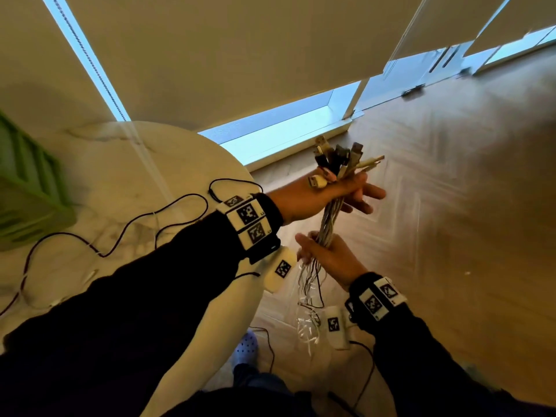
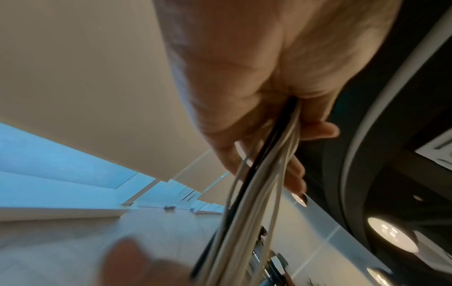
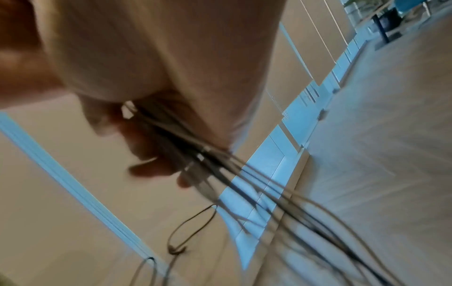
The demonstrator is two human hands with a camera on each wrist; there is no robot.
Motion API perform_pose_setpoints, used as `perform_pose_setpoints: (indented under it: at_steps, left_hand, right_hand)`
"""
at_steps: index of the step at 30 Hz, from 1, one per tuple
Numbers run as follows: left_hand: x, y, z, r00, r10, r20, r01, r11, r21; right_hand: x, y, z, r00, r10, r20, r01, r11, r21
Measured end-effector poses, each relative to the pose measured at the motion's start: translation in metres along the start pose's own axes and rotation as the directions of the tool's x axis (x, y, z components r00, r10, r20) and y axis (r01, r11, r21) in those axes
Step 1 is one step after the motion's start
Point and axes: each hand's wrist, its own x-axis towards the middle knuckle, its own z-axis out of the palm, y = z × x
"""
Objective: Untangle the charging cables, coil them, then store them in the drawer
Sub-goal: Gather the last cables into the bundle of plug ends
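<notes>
The person holds a bundle of charging cables [image 1: 329, 219] in the air, beside the edge of a round marble table [image 1: 120, 164] and above the wooden floor [image 1: 451, 206]. The left hand [image 1: 325, 195] grips the bundle near its upper end. Its thumb and some fingers are curled round the cables, while two fingers [image 1: 374, 192] point outward, almost straight. The plugs [image 1: 340, 159] stick out above this hand like a fan, some dark and some light. In the left wrist view the cables, white ones and a black one, come out between the curled fingers [image 2: 318, 129] and the palm.

The right hand [image 1: 334, 257] is lower and closes round the same bundle under the left hand. Its fingers [image 1: 304, 240] wrap the cables loosely; how tight the grip is, one cannot tell. The right wrist view is blurred, but it shows the strands passing through the curled fingers [image 3: 151, 168]. Below the right hand the loose ends hang down toward the floor.

A thin black cord [image 1: 144, 224] lies on the table, and a green crate [image 1: 30, 188] stands at its left side.
</notes>
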Motion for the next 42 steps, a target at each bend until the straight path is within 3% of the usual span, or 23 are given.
perform_pose_setpoints:
  at_steps: [3,5,6,9,12,14,16,17,19,20,22,23,24,26,27,30,33,36,39,42]
  left_hand:
    - [0.006,-0.015,-0.013,0.990,-0.043,-0.138,0.015,0.980,-0.199]
    - [0.001,-0.038,-0.015,0.997,-0.056,-0.056,0.035,0.944,-0.329]
    - [-0.004,-0.054,-0.014,0.996,-0.082,0.042,0.091,0.940,-0.330]
    - [-0.020,-0.097,0.014,0.913,-0.272,0.304,0.324,0.936,-0.135]
    - [-0.017,-0.121,0.042,0.834,-0.379,0.401,0.360,0.924,0.126]
    - [-0.010,-0.126,0.042,0.890,-0.349,0.292,0.278,0.925,0.257]
    - [-0.003,-0.135,0.025,0.973,-0.227,0.030,0.195,0.889,0.414]
    - [0.000,-0.141,0.014,0.983,-0.135,-0.124,0.180,0.840,0.512]
    - [0.009,-0.156,0.003,0.930,0.068,-0.362,0.202,0.728,0.655]
    - [0.013,-0.165,0.004,0.882,0.124,-0.454,0.230,0.728,0.645]
    - [0.013,-0.176,0.017,0.816,0.072,-0.574,0.275,0.825,0.494]
    - [0.008,-0.184,0.030,0.829,-0.021,-0.558,0.292,0.868,0.401]
    - [0.000,-0.190,0.045,0.874,-0.121,-0.471,0.302,0.894,0.331]
    - [-0.021,-0.204,0.074,0.950,-0.244,-0.195,0.298,0.897,0.326]
    - [-0.028,-0.212,0.085,0.958,-0.268,-0.101,0.286,0.895,0.343]
    - [-0.030,-0.219,0.086,0.924,-0.380,-0.048,0.377,0.877,0.299]
    - [-0.032,-0.204,0.063,0.883,-0.464,0.078,0.422,0.854,0.303]
    - [-0.037,-0.171,0.036,0.893,-0.430,0.130,0.398,0.892,0.216]
    - [-0.028,-0.136,0.024,0.925,-0.360,0.121,0.364,0.931,-0.012]
    - [-0.010,-0.102,0.026,0.985,-0.169,0.043,0.174,0.930,-0.325]
  right_hand:
    - [-0.009,0.002,0.004,0.987,-0.011,-0.159,0.055,0.959,0.279]
    - [-0.021,-0.011,-0.004,0.985,-0.020,-0.172,0.096,0.890,0.445]
    - [-0.026,-0.019,-0.010,0.986,-0.024,-0.165,0.106,0.854,0.509]
    - [-0.038,-0.046,-0.032,0.993,-0.038,-0.111,0.099,0.784,0.613]
    - [-0.046,-0.062,-0.044,0.995,-0.002,-0.096,0.064,0.762,0.644]
    - [-0.053,-0.068,-0.052,0.992,0.017,-0.123,0.067,0.764,0.642]
    - [-0.059,-0.072,-0.058,0.984,0.034,-0.173,0.087,0.759,0.645]
    - [-0.062,-0.072,-0.058,0.980,0.035,-0.196,0.101,0.759,0.643]
    - [-0.064,-0.072,-0.055,0.972,0.015,-0.233,0.139,0.767,0.626]
    - [-0.063,-0.073,-0.053,0.967,-0.003,-0.254,0.164,0.770,0.617]
    - [-0.057,-0.073,-0.054,0.951,-0.027,-0.307,0.224,0.745,0.629]
    - [-0.053,-0.074,-0.058,0.941,-0.028,-0.337,0.252,0.724,0.643]
    - [-0.048,-0.075,-0.064,0.929,-0.022,-0.368,0.274,0.710,0.649]
    - [-0.037,-0.075,-0.076,0.910,-0.005,-0.414,0.292,0.716,0.635]
    - [-0.034,-0.073,-0.081,0.906,0.006,-0.424,0.287,0.727,0.623]
    - [-0.028,-0.068,-0.091,0.920,0.027,-0.391,0.231,0.768,0.598]
    - [-0.024,-0.063,-0.097,0.940,0.065,-0.335,0.131,0.837,0.532]
    - [-0.022,-0.054,-0.097,0.940,0.080,-0.330,0.042,0.936,0.348]
    - [-0.023,-0.045,-0.085,0.963,0.020,-0.269,0.014,0.992,0.125]
    - [-0.025,-0.042,-0.064,0.986,-0.042,-0.163,0.052,0.997,0.059]
